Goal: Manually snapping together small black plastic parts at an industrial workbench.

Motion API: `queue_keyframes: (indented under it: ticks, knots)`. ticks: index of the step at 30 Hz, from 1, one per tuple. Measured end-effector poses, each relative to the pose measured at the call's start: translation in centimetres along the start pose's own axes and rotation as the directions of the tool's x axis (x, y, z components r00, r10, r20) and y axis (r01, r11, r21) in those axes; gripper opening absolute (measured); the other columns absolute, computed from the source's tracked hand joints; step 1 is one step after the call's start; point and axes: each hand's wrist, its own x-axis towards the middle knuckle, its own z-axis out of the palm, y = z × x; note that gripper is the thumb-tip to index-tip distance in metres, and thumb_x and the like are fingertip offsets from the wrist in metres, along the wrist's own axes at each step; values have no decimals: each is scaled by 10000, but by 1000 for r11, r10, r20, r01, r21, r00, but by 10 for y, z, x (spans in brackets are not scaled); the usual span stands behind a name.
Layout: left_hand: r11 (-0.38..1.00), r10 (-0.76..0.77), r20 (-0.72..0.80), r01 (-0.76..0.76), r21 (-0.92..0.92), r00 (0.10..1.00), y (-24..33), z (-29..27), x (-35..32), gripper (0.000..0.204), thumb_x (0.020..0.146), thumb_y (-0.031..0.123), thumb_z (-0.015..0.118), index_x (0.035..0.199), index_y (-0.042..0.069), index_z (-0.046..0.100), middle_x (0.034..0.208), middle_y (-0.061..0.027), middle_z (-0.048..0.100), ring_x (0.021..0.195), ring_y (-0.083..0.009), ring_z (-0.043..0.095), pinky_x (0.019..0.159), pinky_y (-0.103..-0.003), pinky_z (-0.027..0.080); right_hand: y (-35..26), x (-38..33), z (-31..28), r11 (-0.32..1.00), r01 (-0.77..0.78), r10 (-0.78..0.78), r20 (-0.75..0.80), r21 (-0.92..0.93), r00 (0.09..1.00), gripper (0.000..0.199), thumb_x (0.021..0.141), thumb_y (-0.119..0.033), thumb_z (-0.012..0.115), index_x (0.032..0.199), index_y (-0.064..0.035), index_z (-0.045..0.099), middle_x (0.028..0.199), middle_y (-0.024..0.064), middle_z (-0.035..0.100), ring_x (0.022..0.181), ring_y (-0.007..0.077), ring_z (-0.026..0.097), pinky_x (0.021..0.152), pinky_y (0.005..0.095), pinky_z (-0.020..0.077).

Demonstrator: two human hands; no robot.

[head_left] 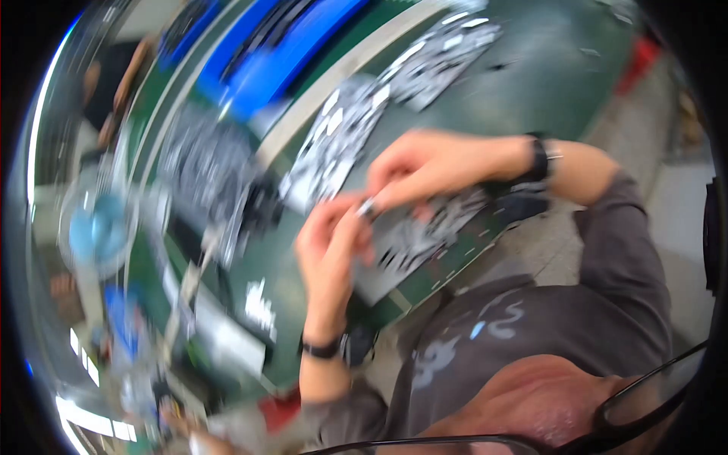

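Both hands meet over the near edge of a green table, fingertips pinched together on one small, pale, shiny piece. The left hand comes up from below with a dark band on its wrist; the right hand reaches in from the right, wearing a dark watch. The picture is badly blurred, so I cannot tell what the small piece is, nor how much of the grip each hand takes.

Just beneath the hands lies a flat sheet with a black-and-white pattern, resting on the table at the near edge. It looks thin and light, likely bendable rather than stiff, and best taken at an edge or corner. The tiny piece seems light and easy to drop, so a fingertip pinch suits it.

Farther off, two more patterned sheets lie in a row toward the far right. A blue strip runs along the far left of the table. To the left sits a light blue round thing, too blurred to name.
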Motion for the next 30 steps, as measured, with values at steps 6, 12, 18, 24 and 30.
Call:
queue_keyframes:
  ticks: [6,12,18,24,30]
  knots:
    - [989,-81,-35,76,-128,996,1,-15,-5,180,968,100,586,1091,-19,642,732,-32,599,552,-68,516,486,-216,447,0,19,13,998,9,-11,34,59,999,208,973,-194,625,958,13,640,810,-2,596,617,65,576,516,220,505]
    - [991,-43,-7,42,-128,999,2,-15,-8,171,965,83,574,1076,-22,650,722,-39,590,556,-71,490,484,-227,455,1,18,16,999,10,-10,3,53,1000,220,970,-204,632,955,15,639,814,0,593,621,60,574,512,219,503]
    - [987,-52,2,52,-150,999,2,-15,-3,176,973,103,579,1082,-21,639,725,-33,603,548,-63,515,483,-214,451,5,20,12,997,24,-23,-16,69,1000,224,975,-212,630,952,10,636,821,7,604,605,61,574,508,218,498]
    - [995,-24,-28,21,-100,999,4,-18,-7,192,979,126,589,1106,-11,630,738,-31,617,558,-55,531,483,-206,446,-5,21,13,999,-4,3,37,38,999,214,972,-210,630,939,1,618,838,21,611,606,71,582,502,216,493]
    - [942,272,-227,-211,260,935,24,-42,-12,195,965,181,636,1040,5,677,759,-25,645,589,-74,554,526,-237,454,-2,14,12,992,27,-10,-134,125,991,185,941,-209,647,891,-50,568,856,12,586,586,55,525,491,211,474]
